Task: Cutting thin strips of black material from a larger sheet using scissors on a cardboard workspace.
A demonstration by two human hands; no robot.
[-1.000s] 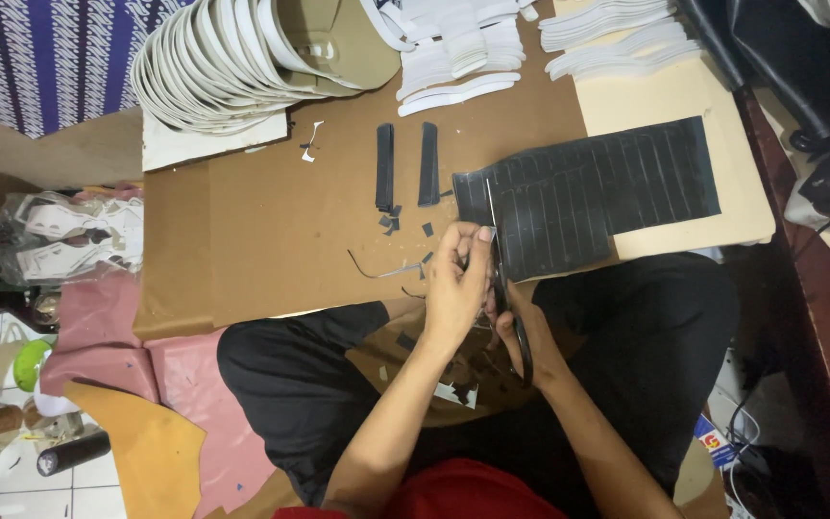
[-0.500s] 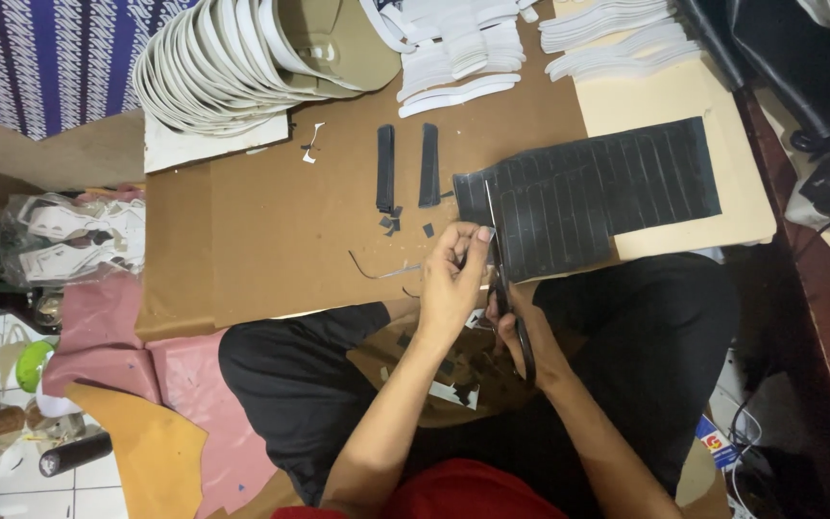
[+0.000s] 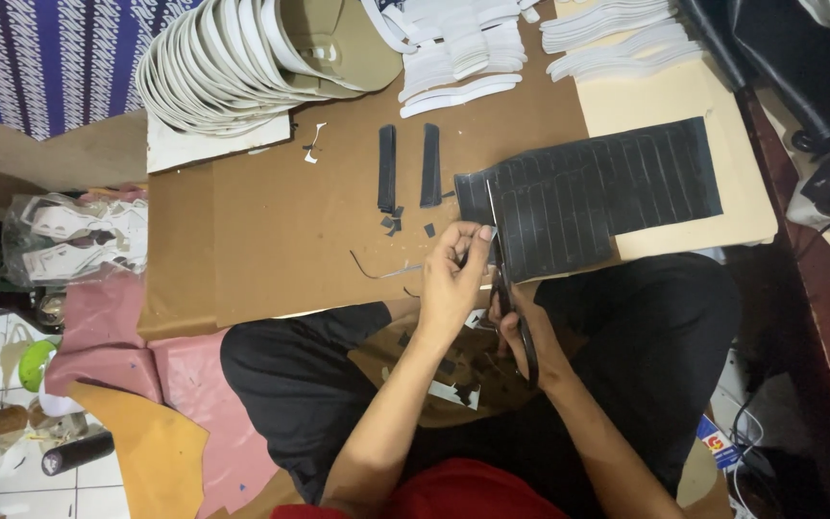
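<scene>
A black sheet (image 3: pixel 593 197) marked with pale parallel lines lies across the brown board (image 3: pixel 271 221). My left hand (image 3: pixel 453 284) pinches the narrow strip at the sheet's near left corner. My right hand (image 3: pixel 516 322) holds black scissors (image 3: pixel 511 308), whose blades point up into the sheet's near edge beside that strip. Two cut black strips (image 3: pixel 405 168) lie side by side on the board, with small black offcuts just below them.
A fanned stack of white sole-shaped pieces (image 3: pixel 242 67) fills the far left, with more white cutouts (image 3: pixel 463 48) behind. Cream board (image 3: pixel 684 106) lies under the sheet's right end. Pink and yellow sheets (image 3: pixel 146 413) cover the floor at left. Scraps rest on my lap.
My hands and the scissors have shifted only slightly at the sheet's near left corner. Nothing else has moved.
</scene>
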